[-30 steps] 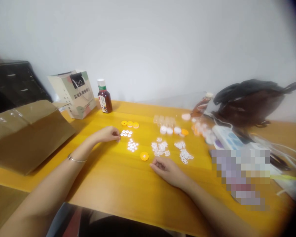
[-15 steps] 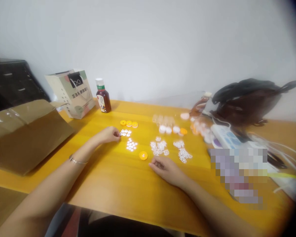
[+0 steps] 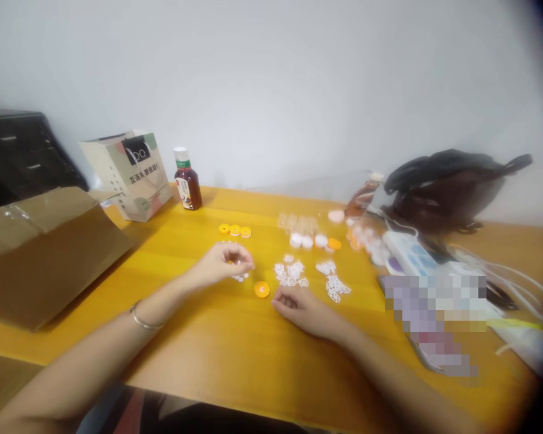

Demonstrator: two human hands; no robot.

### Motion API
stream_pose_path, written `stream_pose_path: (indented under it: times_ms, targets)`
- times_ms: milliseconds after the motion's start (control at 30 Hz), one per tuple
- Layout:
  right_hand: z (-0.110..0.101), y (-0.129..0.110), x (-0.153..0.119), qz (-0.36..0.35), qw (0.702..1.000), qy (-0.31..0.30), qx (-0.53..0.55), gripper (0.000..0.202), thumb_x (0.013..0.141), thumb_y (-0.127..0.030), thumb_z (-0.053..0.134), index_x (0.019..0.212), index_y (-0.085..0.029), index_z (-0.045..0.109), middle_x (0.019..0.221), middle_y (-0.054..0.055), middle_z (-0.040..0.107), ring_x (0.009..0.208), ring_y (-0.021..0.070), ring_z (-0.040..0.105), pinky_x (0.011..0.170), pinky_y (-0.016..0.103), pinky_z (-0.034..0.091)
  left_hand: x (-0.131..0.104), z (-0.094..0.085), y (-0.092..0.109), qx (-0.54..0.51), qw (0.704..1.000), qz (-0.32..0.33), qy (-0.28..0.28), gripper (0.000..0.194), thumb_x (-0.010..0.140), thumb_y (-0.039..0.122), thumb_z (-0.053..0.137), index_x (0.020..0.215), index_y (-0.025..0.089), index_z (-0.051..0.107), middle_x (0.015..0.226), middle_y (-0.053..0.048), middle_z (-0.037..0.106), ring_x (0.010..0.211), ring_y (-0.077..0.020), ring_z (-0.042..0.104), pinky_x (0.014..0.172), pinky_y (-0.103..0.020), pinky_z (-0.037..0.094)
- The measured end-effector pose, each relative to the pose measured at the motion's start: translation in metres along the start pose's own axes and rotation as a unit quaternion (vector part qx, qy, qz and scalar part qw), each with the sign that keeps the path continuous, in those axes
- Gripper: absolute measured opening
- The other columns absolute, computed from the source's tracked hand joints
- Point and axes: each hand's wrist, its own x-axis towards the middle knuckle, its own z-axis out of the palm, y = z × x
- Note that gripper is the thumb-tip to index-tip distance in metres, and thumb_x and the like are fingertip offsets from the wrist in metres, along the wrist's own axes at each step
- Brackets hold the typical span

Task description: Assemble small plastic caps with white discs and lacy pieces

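My left hand (image 3: 224, 263), with a bracelet on its wrist, is over the small white pieces (image 3: 241, 276) and partly covers them. Its thumb and forefinger are pinched together; whatever is between them is too small to make out. An orange disc (image 3: 262, 289) with a small pale piece at its centre lies between my hands. My right hand (image 3: 298, 306) rests on the table just right of that disc, fingers curled, and their hold is hidden. White lacy pieces (image 3: 291, 273) lie beyond my right hand. Three orange rings (image 3: 234, 230) sit in a row behind my left hand.
On the left are a cardboard box (image 3: 49, 259), a paper bag (image 3: 140, 175) and a dark red bottle (image 3: 188, 184). White round pieces (image 3: 308, 242) and more lacy pieces (image 3: 337, 286) lie right of centre. A power strip (image 3: 409, 252), cables and a dark bag (image 3: 443, 187) fill the right.
My left hand has moved right and nearer to me, from the small white pieces near the orange rings toward the orange disc. My right hand has stayed nearly still. The view has shifted slightly.
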Motion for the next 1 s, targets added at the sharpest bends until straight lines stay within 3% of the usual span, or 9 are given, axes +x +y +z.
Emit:
stream_pose_path:
  times_ms: [100,233,433,600,733,867,1000]
  targets:
    - [-0.003,-0.012,0.006,-0.008,0.999,0.040,0.036,0.019,0.080,-0.034,0.049,0.071,-0.018,0.056,0.057,-0.004,0.047,0.053,0.0090,0.042,0.048,0.021,0.032,-0.005,0.024,-0.003,-0.065,0.998,-0.024,0.006,0.018,0.067,0.028,0.066,0.070,0.011,0.060,0.062,0.000,0.059,0.055,-0.0074,0.050,0.056,-0.020,0.041]
    - [0.006,-0.017,0.016,-0.029,0.977,0.155,0.144,0.015,0.074,-0.033,0.057,0.074,-0.018,0.057,0.065,-0.002,0.055,0.060,0.0104,0.050,0.058,0.023,0.040,-0.007,0.036,-0.011,-0.099,0.994,-0.054,0.018,0.017,0.067,0.026,0.066,0.072,0.011,0.061,0.062,0.000,0.060,0.055,-0.0066,0.051,0.055,-0.018,0.040]
    - [0.024,-0.007,0.021,-0.013,0.958,0.158,0.240,0.015,0.070,-0.032,0.062,0.073,-0.018,0.058,0.068,0.000,0.061,0.064,0.0118,0.056,0.062,0.026,0.044,-0.004,0.039,-0.021,-0.114,0.992,-0.054,0.004,0.015,0.068,0.025,0.066,0.072,0.011,0.061,0.064,-0.001,0.064,0.058,-0.0083,0.056,0.058,-0.019,0.043]
    - [0.023,-0.005,0.020,-0.001,0.952,0.159,0.260,0.015,0.070,-0.032,0.062,0.069,-0.018,0.056,0.062,-0.002,0.060,0.054,0.0084,0.051,0.053,0.022,0.040,-0.006,0.041,-0.022,-0.070,0.997,-0.034,-0.008,0.016,0.072,0.026,0.062,0.074,0.010,0.061,0.065,-0.002,0.064,0.058,-0.0094,0.057,0.058,-0.020,0.044]
    - [0.020,-0.003,0.019,0.010,0.952,0.142,0.271,0.014,0.071,-0.031,0.061,0.069,-0.017,0.056,0.062,-0.003,0.060,0.052,0.0074,0.050,0.050,0.020,0.038,-0.009,0.037,-0.017,0.089,0.993,0.080,0.013,0.016,0.073,0.026,0.061,0.079,0.012,0.062,0.074,-0.004,0.064,0.069,-0.0119,0.058,0.064,-0.023,0.045]
    - [0.018,0.000,0.018,0.021,0.951,0.135,0.277,0.015,0.073,-0.032,0.060,0.071,-0.017,0.057,0.060,-0.003,0.059,0.050,0.0068,0.048,0.049,0.020,0.038,-0.011,0.032,-0.013,0.215,0.950,0.225,0.021,0.016,0.077,0.026,0.058,0.088,0.014,0.063,0.082,-0.006,0.064,0.077,-0.0134,0.057,0.070,-0.026,0.045]
    - [0.019,0.001,0.017,0.021,0.953,0.136,0.269,0.015,0.073,-0.032,0.060,0.071,-0.017,0.057,0.060,-0.003,0.059,0.050,0.0068,0.048,0.049,0.020,0.038,-0.011,0.032,-0.016,0.280,0.918,0.281,0.018,0.015,0.081,0.023,0.055,0.091,0.017,0.063,0.082,-0.004,0.065,0.076,-0.0124,0.057,0.071,-0.027,0.043]
